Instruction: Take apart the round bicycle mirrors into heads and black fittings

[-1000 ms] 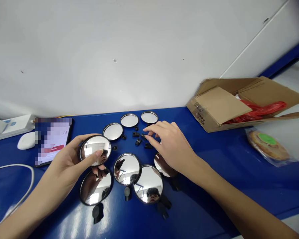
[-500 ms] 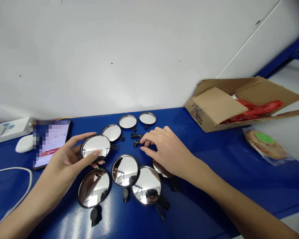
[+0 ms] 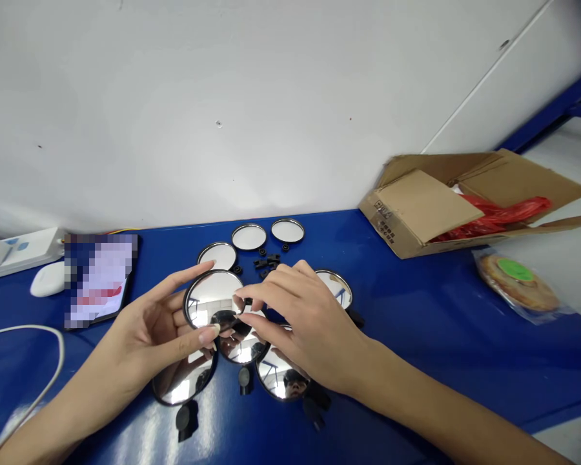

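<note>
A round black-rimmed mirror [image 3: 210, 297] is held by its edges in my left hand [image 3: 162, 323], thumb on the near rim. My right hand [image 3: 295, 316] pinches a small black part [image 3: 246, 301] at the mirror's right edge; the fingertips hide most of it. Beneath and nearer lie mirrors with black mounts, among them a left one [image 3: 184, 381], a middle one [image 3: 242, 345] and a right one [image 3: 283, 374]. Another mirror [image 3: 335, 287] shows behind my right hand. Farther back are three smaller-looking mirrors [image 3: 249, 237] beside small black pieces [image 3: 272, 259].
On the blue table [image 3: 416, 336], an open cardboard box [image 3: 426, 206] with red plastic stands at the back right, near a wrapped round pastry [image 3: 518, 281]. At left are a phone [image 3: 101, 278], a white rounded object [image 3: 48, 279] and a white cable [image 3: 53, 342].
My left hand has carried its mirror right and slightly nearer. My right hand has moved left from the small black pieces to that mirror's edge, uncovering the mirror at the right.
</note>
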`<state>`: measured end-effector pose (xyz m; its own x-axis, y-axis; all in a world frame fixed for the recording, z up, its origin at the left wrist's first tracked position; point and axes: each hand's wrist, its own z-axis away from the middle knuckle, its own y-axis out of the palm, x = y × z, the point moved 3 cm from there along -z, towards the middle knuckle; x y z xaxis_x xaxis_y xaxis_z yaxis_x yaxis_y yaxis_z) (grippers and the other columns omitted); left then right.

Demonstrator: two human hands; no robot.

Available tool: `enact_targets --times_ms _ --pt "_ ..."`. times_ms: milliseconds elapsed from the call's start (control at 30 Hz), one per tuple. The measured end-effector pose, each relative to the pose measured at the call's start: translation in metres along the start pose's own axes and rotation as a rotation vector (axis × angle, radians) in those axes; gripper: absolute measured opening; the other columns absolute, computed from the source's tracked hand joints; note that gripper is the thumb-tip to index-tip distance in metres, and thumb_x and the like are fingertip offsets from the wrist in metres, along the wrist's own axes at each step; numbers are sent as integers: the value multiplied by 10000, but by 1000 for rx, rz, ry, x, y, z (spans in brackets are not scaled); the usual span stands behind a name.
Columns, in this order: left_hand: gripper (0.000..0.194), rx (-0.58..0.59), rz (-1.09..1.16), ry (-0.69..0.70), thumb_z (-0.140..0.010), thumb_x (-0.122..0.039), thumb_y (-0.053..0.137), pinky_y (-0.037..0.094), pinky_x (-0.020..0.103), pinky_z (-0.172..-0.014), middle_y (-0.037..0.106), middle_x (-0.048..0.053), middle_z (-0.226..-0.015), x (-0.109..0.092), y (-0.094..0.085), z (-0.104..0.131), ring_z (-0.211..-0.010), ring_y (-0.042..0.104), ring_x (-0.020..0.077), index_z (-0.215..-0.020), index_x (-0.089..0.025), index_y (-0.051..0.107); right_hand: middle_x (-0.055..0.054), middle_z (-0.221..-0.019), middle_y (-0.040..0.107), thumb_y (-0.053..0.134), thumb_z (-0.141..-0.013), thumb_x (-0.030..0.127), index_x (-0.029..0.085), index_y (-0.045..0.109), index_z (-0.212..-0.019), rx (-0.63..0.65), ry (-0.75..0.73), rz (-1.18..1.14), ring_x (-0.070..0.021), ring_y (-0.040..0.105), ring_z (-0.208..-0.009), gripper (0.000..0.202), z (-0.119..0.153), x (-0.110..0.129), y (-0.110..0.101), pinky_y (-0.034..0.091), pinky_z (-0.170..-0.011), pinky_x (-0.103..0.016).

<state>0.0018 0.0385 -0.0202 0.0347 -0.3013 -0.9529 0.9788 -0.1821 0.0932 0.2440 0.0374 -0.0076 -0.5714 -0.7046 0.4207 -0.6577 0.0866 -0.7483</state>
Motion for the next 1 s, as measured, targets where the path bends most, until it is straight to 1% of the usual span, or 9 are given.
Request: enact_targets --times_ms 67,133,267,433,567,733,833,900,1000 --pt "906 19 21 7 -830 -384 1111 716 274 -741 899 51 -1156 -1 2 1 -818 838 212 -1651 -381 728 -29 -1025 793 745 -1202 241 163 809 -1247 -8 19 40 -205 652 -884 111 -1 0 -2 377 -891 -396" --pt "893 33 22 8 -850 -381 1101 709 273 -727 900 58 -1165 0 1 1 -811 828 210 -1659 -378 724 -14 -989 769 749 -1203 252 171 813 -1246 32 38 47 -205 639 -871 112 -2 -1 -3 381 -889 -393" --pt "877 72 18 10 -890 -376 1082 701 265 -725 892 57 -1124 5 -6 -4 -808 820 207 -1683 -373 709 -2 -981 769 773 -1189 243 176 804 -1263 61 79 27 -206 649 -894 104 -2 -5 -7 388 -899 -389" --pt "977 185 31 6 -938 -358 1053 750 313 -816 900 59 -1093 10 -20 -11 -863 873 245 -1795 -417 589 -5 -994 789 814 -1164 238 169 795 -1111 81 111 36 -204 672 -926 88 -2 -9 -6 380 -890 -397" --pt "1005 157 40 -13 -929 -368 1060 750 296 -854 912 41 -1056 5 -20 -7 -904 893 254 -1805 -449 576 -4 -988 789 738 -1217 309 172 819 -1175 73 56 2 -195 675 -941 165 -2 -9 -5 390 -885 -390" --pt "963 132 55 7 -948 -381 1044 759 302 -798 910 50 -1037 2 -12 -5 -850 874 241 -1799 -404 594 -11 -962 798 693 -1241 336 183 801 -1115 27 10 -9 -190 674 -902 226 -3 -9 -7 416 -887 -385" --pt "860 119 23 77 -988 -405 1008 776 347 -806 904 108 -1282 1 -13 -8 -930 895 275 -1756 -379 621 -18 -935 819 694 -1239 368 213 794 -1077 -84 93 56 -207 701 -887 245 -6 -22 -18 429 -900 -400" --pt "785 50 -23 102 -996 -437 996 775 354 -806 878 135 -1393 0 -15 -8 -917 887 263 -1695 -342 652 -17 -880 810 697 -1229 382 229 790 -1028 -173 195 143 -220 699 -842 269 -8 -37 -27 430 -884 -410" --pt "692 -48 -66 101 -995 -486 986 750 318 -768 886 116 -1293 -4 -13 -4 -838 837 215 -1591 -297 688 -27 -864 809 748 -1177 390 236 780 -963 -224 377 256 -239 705 -811 265 -9 -67 -37 429 -878 -417"
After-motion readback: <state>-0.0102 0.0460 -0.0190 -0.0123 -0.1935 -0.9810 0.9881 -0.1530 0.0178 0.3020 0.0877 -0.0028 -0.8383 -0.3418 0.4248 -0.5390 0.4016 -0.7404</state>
